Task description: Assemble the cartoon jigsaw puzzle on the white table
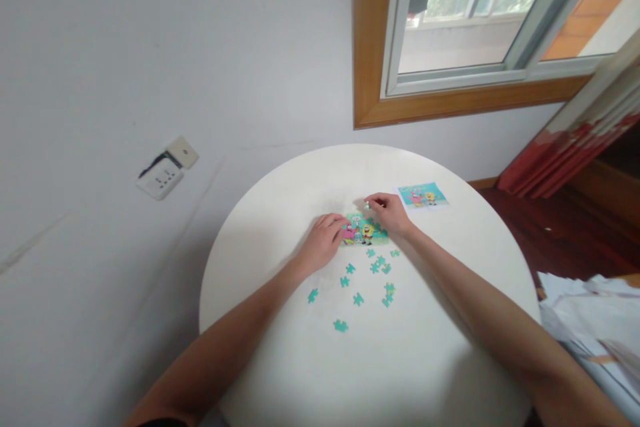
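A partly assembled cartoon jigsaw puzzle (365,231) lies on a round white table (280,227). My left hand (323,240) rests on the puzzle's left edge with its fingers curled down onto the pieces. My right hand (391,212) sits at the puzzle's upper right and pinches a small puzzle piece (367,204) between its fingertips. Several loose teal puzzle pieces (370,280) are scattered on the table just in front of the puzzle. A small reference picture card (423,195) lies beyond my right hand.
A grey wall with a socket plate (161,178) stands behind the table. A wood-framed window (465,33) is at the upper right, with a red-trimmed curtain (575,140) beside it. White papers (590,313) lie at the right.
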Tool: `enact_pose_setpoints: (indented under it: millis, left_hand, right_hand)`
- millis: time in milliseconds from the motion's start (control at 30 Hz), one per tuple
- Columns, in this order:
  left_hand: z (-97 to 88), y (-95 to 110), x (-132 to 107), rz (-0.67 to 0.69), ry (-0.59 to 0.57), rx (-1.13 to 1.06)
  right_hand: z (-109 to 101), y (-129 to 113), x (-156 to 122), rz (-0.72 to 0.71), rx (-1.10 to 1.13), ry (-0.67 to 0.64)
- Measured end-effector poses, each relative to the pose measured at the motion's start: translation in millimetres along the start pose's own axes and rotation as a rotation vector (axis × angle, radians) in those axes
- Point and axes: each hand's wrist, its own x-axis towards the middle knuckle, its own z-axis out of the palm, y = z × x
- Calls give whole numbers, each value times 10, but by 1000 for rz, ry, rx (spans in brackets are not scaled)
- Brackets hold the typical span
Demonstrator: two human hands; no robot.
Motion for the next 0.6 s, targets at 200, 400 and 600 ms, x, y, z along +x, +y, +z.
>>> enact_pose_setpoints:
  millis: [200,400,600]
  left_hand:
    - [-22,-95,8,-89,15,3]
    - [-1,-41,-19,-75,-18,18]
    - [-19,-17,-13,-81,-22,16]
  right_hand:
    - [196,-167,64,-99,-98,-136]
    - [403,-226,148,-194,-240,-334]
    - [403,-208,139,-248,-351,-378]
